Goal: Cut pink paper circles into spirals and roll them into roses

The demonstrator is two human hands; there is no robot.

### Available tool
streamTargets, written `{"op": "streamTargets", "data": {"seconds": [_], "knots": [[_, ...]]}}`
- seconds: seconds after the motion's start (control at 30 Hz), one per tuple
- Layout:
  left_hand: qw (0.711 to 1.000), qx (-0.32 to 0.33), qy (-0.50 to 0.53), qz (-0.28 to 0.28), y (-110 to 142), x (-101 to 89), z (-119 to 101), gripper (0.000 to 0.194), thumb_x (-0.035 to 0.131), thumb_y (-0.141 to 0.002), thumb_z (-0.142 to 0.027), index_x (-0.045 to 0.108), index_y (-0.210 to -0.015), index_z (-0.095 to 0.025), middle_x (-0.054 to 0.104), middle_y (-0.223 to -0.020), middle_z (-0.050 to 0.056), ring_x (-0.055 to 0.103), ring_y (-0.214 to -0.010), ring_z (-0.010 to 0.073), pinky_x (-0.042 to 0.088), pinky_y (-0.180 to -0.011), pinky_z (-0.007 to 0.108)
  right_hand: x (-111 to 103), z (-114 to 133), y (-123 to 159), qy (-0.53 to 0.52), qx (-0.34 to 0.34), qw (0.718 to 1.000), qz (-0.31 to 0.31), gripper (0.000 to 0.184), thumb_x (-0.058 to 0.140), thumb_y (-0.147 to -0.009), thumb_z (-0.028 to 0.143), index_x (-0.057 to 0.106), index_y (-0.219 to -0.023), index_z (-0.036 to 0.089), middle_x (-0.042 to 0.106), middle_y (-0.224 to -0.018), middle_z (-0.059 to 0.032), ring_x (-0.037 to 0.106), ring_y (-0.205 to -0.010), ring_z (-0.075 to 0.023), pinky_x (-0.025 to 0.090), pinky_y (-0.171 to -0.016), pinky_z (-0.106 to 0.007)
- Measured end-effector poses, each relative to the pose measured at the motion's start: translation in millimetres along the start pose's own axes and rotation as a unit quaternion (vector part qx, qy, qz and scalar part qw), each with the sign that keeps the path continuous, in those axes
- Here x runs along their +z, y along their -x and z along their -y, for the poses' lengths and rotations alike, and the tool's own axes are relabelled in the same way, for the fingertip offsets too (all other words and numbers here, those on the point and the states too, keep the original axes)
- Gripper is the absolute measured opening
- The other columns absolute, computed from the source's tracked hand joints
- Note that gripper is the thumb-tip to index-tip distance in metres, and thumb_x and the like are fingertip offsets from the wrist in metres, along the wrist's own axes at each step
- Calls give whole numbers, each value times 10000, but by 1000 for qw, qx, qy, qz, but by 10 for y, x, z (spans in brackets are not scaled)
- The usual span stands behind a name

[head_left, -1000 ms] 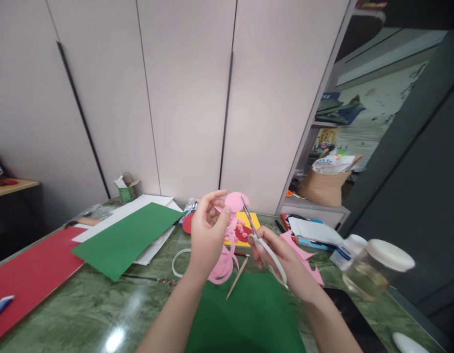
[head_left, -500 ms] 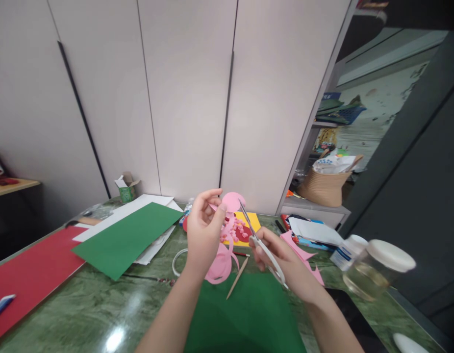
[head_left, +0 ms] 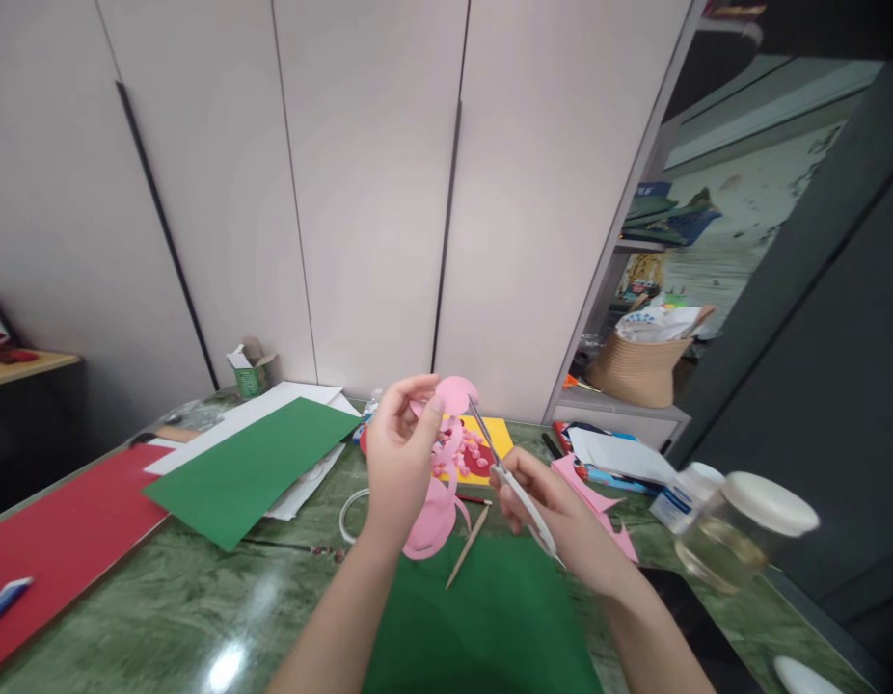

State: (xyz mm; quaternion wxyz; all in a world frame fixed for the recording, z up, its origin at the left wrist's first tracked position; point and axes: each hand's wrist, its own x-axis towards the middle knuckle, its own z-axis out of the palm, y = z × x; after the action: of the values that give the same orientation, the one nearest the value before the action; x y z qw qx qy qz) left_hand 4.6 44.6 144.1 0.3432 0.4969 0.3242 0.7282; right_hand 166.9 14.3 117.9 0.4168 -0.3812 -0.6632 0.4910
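My left hand [head_left: 404, 443] pinches a round piece of pink paper [head_left: 456, 394], raised above the table. A curling pink strip [head_left: 452, 445] hangs beneath it. In my right hand [head_left: 537, 492] are white-handled scissors [head_left: 523, 504], their metal blades at the right edge of the pink round. Below my hands, a pink paper spiral [head_left: 430, 525] lies beside a pointed wooden stick [head_left: 467, 547]. Small pink curled pieces [head_left: 477, 448] rest on a yellow sheet with a dark red shape [head_left: 482, 461], behind the hands.
A green sheet [head_left: 482, 617] lies in front of me. To the left are another green sheet [head_left: 258, 472] and a red sheet [head_left: 77, 530]. Pink offcuts [head_left: 587, 490], a lidded jar [head_left: 740, 540], a white bottle [head_left: 685, 496] and a black tablet [head_left: 696, 627] stand or lie right.
The scissor handles have drawn closer together, with the blades at the edge of the pink round. The round has shifted slightly left and turned a little. Both hands stay nearly in place.
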Motion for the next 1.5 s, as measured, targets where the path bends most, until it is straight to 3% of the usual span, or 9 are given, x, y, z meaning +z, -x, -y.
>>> {"op": "streamTargets", "data": {"seconds": [0.6, 1.23, 1.5], "knots": [[998, -10, 4, 62, 54, 61, -29, 245, 589, -780, -210, 577, -1024, -199, 573, -788, -9, 522, -630, 60, 427, -572, 151, 37, -17, -35, 13, -34, 999, -4, 296, 484, -862, 488, 412, -789, 211, 412, -644, 52, 384, -582, -98, 312, -543, -223], [999, 14, 5, 28, 3, 17, -1, 210, 584, -788, -216, 575, -998, -209, 534, -745, -22, 489, -587, 54, 426, -523, 151, 29, -22, -20, -3, -28, 1000, 13, 269, 483, -878, 451, 411, -801, 203, 408, -646, 58, 375, -567, -84, 284, -539, -224], [999, -10, -26, 16, 5, -13, -8, 173, 572, -792, -246, 598, -961, -220, 547, -738, -16, 517, -575, 67, 412, -476, 158, 1, -26, -5, -1, -17, 1000, 15, 234, 502, -875, 409, 428, -800, 200, 422, -644, 59, 383, -573, -82, 283, -537, -218]]}}
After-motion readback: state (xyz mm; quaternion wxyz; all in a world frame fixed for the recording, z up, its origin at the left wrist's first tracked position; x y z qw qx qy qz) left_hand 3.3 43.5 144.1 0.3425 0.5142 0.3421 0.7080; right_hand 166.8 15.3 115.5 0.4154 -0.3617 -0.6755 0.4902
